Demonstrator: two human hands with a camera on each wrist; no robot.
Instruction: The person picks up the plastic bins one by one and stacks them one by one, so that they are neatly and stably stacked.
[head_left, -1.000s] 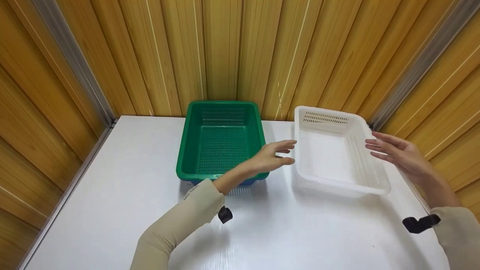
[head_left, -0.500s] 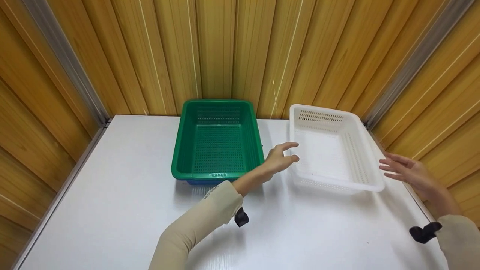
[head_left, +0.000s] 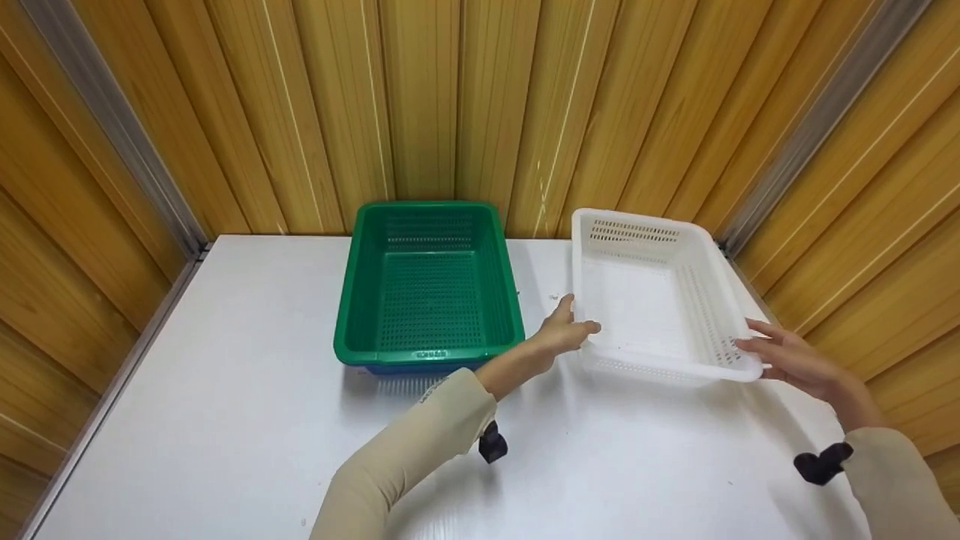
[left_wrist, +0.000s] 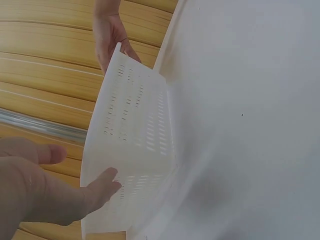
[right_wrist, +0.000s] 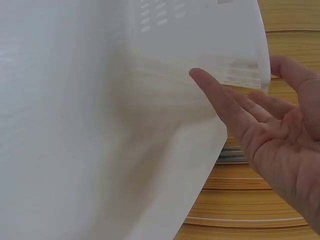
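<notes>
A white perforated basket (head_left: 645, 219) stands on the white table (head_left: 225, 390) at the right, a little askew. My left hand (head_left: 577, 319) is at its near left corner, the thumb lying on the rim and the straight fingers against the outer wall. In the left wrist view the left hand (left_wrist: 80, 167) touches the white basket's (left_wrist: 135, 125) slotted wall with a fingertip. My right hand (head_left: 761, 346) reaches the near right corner, palm open and fingers straight. In the right wrist view the right hand's fingertips (right_wrist: 200, 77) lie just beside the white basket's (right_wrist: 200, 30) corner.
A green perforated basket (head_left: 427, 354) sits left of the white one, nested on something blue (head_left: 405, 369). Wooden slat walls (head_left: 480, 112) close the table in at the back and both sides. The right table edge runs close to my right hand.
Both hands have come down and inward to the white basket's near corners. The left hand went from hovering to touching the rim. The basket has stayed put.
</notes>
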